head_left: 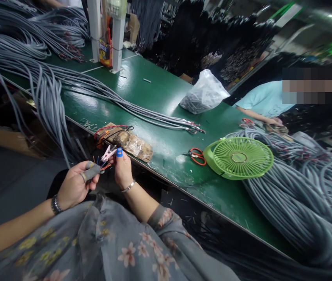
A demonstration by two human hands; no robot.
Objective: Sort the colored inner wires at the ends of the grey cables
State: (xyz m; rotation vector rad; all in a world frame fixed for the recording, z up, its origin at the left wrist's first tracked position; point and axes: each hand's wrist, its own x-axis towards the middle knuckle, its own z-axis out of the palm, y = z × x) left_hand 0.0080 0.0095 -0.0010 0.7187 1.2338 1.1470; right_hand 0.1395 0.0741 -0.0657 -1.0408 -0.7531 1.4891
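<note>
My left hand (73, 185) is closed around the end of a grey cable (92, 171), whose thin coloured wires stick out toward the right. My right hand (122, 168) is closed on a small pink cutting tool (109, 153) held at those wire tips; a blue cap covers one fingertip. Both hands hover in front of the green table (154, 93), just below its near edge. A taped brown block with red and black leads (125, 139) lies on the table right above my hands.
Bundles of grey cables (48, 82) run across the table's left, and a large pile (303, 203) fills the right. A green fan (238, 157), orange scissors (197, 155) and a plastic bag (203, 95) lie on the table. Another person in a light blue shirt (267, 101) works at the far right.
</note>
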